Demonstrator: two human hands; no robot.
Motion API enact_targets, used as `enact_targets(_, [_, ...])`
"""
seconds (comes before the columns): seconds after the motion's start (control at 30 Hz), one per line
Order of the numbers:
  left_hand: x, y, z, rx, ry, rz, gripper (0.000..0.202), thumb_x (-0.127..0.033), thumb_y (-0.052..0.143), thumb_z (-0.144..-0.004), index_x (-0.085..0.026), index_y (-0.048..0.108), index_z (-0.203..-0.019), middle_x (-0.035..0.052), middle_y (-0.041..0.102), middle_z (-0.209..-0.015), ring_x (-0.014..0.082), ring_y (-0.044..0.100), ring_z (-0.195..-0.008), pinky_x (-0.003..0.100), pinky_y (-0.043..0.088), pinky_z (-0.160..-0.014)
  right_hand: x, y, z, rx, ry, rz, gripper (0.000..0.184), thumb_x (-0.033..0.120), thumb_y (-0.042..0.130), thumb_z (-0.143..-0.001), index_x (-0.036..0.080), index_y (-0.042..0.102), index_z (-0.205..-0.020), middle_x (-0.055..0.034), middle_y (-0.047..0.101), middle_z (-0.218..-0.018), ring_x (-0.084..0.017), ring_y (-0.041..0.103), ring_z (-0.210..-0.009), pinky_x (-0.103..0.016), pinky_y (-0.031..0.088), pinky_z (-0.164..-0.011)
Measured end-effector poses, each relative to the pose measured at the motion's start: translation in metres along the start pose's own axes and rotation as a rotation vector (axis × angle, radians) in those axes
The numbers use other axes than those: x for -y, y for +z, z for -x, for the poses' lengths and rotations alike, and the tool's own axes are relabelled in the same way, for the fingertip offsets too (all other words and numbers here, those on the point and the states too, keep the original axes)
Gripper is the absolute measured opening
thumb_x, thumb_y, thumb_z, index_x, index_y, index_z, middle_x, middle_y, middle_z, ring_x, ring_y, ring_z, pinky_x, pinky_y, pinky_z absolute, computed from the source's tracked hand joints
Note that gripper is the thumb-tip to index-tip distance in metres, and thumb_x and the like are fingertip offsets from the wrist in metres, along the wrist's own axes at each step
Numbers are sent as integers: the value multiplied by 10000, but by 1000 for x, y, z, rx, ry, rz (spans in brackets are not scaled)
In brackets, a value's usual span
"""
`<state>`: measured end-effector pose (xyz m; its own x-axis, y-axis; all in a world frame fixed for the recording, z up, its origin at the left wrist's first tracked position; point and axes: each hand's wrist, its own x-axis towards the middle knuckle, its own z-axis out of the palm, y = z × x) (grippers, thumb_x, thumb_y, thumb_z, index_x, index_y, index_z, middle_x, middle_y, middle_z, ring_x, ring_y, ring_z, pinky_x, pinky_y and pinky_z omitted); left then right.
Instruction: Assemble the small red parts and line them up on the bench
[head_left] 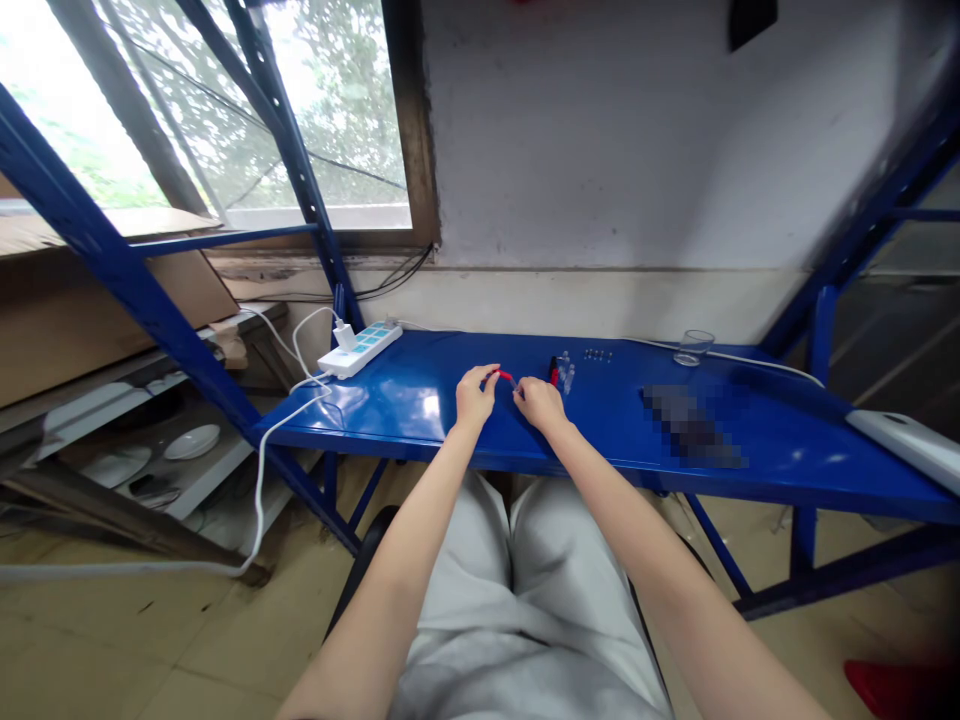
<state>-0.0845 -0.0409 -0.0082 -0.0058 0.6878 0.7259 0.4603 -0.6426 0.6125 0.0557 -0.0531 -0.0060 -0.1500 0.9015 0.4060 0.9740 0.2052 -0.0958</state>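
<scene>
Well to the left of both hands, on the blue table (420, 362), a white power strip (367, 347) with a white plug (345, 336) in it and a white cable (261, 480) dropping past the near edge. Then the left hand (475, 396), thumb and fingertips pinching a slender red piece (505, 374), held between the two hands. Leading from it rightward, a thin greyish piece (515, 384), apparently pinched by the curled fingers of the right hand (540, 403). Too small to tell whether joined or only meeting; judging by both grips, work under way, not finished. Just beyond and right of the right hand, red-and-black pieces (554, 371) and clear pieces (568, 376), in neither hand; farther off, a row of tiny pieces (598, 354), likewise untouched: probably still left to handle. Share already done: impossible to tell. Well right of the hands, a blurred-out dark object (686, 425), a clear glass (694, 346) behind it, and farthest right a white object (907, 448).
</scene>
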Motion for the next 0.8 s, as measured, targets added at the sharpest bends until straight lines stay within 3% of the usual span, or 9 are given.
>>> enact_targets(0.1, [-5, 0, 2, 54, 79, -46, 274, -276, 426, -865, -185, 621, -1036, 60, 642, -1024, 151, 567, -959, 306, 440, -885, -1, 0, 0, -16, -9, -22, 144, 210, 440, -819, 158, 574, -815, -90, 629, -834, -183, 575, -758, -261, 349, -614])
enact_targets(0.3, [-12, 2, 5, 291, 183, -177, 367, -279, 391, -875, -221, 503, -1218, 55, 566, -1185, 174, 510, -1061, 360, 397, -949, -5, 3, 1, -103, 70, -167, 161, 297, 451, -814, 182, 561, -790, -53, 608, -783, -150, 546, -663, -246, 316, -548])
enact_targets(0.6, [-8, 2, 4, 294, 170, -201, 452, -264, 332, -890, -216, 345, -1339, 64, 550, -1191, 173, 505, -1033, 349, 400, -930, -8, 3, 3, -204, 47, -377, 182, 335, 452, -801, 192, 548, -744, -17, 551, -681, -122, 480, -588, -223, 302, -523])
enact_targets(0.8, [-9, 3, 4, 323, 203, -212, 447, -258, 317, -893, -237, 346, -1339, 59, 485, -1287, 176, 449, -1157, 370, 359, -984, -9, 4, 3, -210, 62, -417, 158, 325, 468, -784, 192, 548, -755, -9, 543, -659, -122, 470, -577, -221, 298, -518])
